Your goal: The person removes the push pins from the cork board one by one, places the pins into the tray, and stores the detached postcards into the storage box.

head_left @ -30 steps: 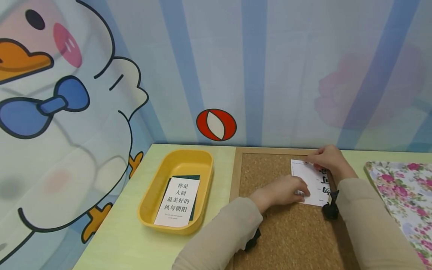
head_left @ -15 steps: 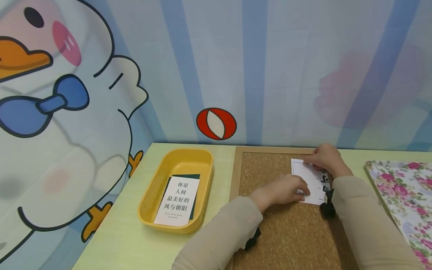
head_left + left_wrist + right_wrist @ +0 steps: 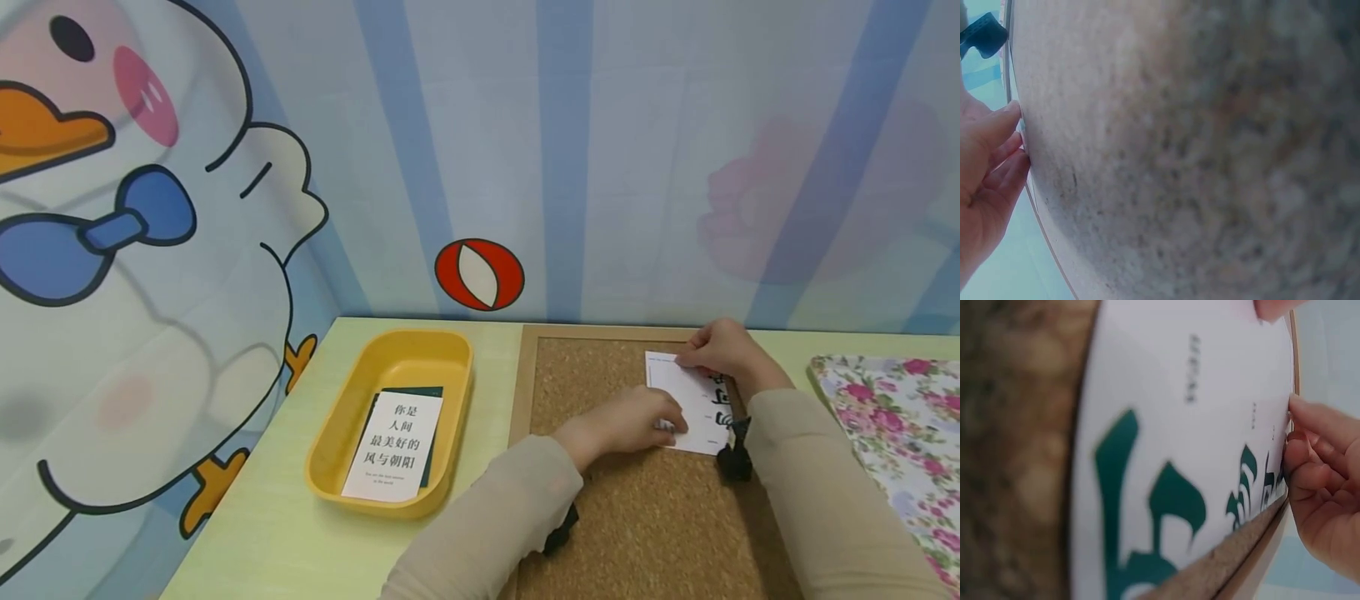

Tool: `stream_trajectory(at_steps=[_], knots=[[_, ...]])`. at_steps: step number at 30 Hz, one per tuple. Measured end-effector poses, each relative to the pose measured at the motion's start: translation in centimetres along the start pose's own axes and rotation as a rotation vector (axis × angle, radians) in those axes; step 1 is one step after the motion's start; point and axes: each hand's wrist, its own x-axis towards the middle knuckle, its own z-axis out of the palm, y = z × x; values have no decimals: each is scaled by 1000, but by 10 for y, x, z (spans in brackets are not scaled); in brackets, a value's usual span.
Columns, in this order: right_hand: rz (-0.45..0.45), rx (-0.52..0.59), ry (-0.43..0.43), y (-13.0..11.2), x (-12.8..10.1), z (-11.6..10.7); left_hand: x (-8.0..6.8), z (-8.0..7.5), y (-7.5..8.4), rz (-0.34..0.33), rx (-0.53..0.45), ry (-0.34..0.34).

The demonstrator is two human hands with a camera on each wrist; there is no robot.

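A white card (image 3: 678, 383) with large dark lettering lies on a cork board (image 3: 637, 508) near its far edge. In the right wrist view the card's lettering is dark green. My left hand (image 3: 626, 421) rests its fingertips on the near left part of the card, and the left wrist view has its thumb and fingers (image 3: 1010, 165) touching down at the surface. My right hand (image 3: 727, 354) has bent fingers at the card's far edge. In the right wrist view its thumb and curled fingers (image 3: 1307, 478) meet the card; whether anything small is between them is hidden.
Left of the board stands a yellow tray (image 3: 324, 467) holding a white lettered card (image 3: 393, 446) over a dark green one (image 3: 435, 400). A floral-patterned board (image 3: 892, 425) lies at the right on the pale yellow table (image 3: 247, 533). A printed cartoon curtain (image 3: 622, 167) hangs behind.
My right hand has shifted slightly at the card's far edge, a little away and back. The left hand and the card have stayed in place.
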Motion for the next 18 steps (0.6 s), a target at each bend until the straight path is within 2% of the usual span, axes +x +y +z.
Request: stream_trajectory(at_steps=[7, 11, 18], knots=[[-64, -120, 9, 0, 3, 4, 0, 0, 0, 7, 2, 6], [-78, -150, 1, -3, 3, 4, 0, 0, 0, 9, 14, 7], [-2, -145, -45, -7, 4, 3, 0, 1, -1, 24, 37, 11]])
